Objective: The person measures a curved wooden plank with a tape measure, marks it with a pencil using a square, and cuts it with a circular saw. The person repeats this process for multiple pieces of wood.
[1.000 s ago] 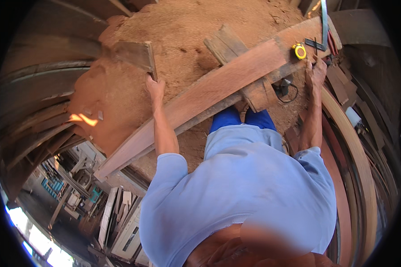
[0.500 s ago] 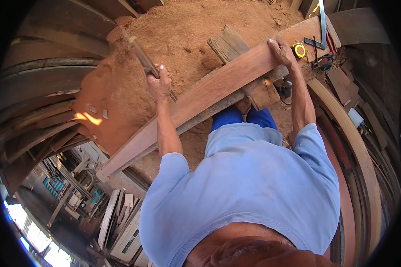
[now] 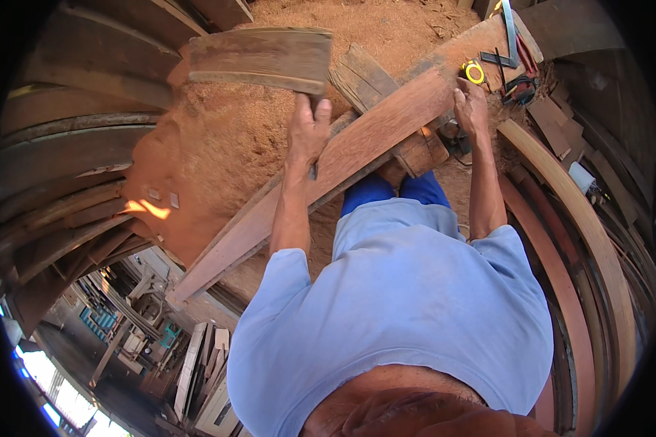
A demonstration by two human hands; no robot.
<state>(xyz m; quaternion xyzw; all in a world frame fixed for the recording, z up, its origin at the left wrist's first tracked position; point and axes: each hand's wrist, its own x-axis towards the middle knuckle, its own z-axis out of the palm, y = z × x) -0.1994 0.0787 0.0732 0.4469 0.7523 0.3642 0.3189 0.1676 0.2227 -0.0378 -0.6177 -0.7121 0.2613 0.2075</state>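
Note:
My left hand (image 3: 307, 127) is raised and shut on the lower edge of a short, weathered grey-brown board (image 3: 259, 58), held above the sawdust ground with its broad face showing. My right hand (image 3: 472, 109) rests palm down on a long reddish plank (image 3: 372, 142) that runs diagonally from lower left to upper right. Just beyond the right hand's fingers a yellow tape measure (image 3: 474, 72) lies on the plank. A wooden block (image 3: 423, 151) sits under the plank near my blue trouser legs.
Red sawdust (image 3: 233, 146) covers the ground. A metal square (image 3: 510, 33) and dark tools lie at the plank's far end. Another short board (image 3: 361, 76) lies beside the plank. Long curved wooden strips (image 3: 583, 218) stack up on the right and curved planks (image 3: 51, 167) on the left.
My left hand has swung the short board rightward and turned it, so its broad face now shows. My right hand shifted from the plank's far end to a spot beside the tape measure.

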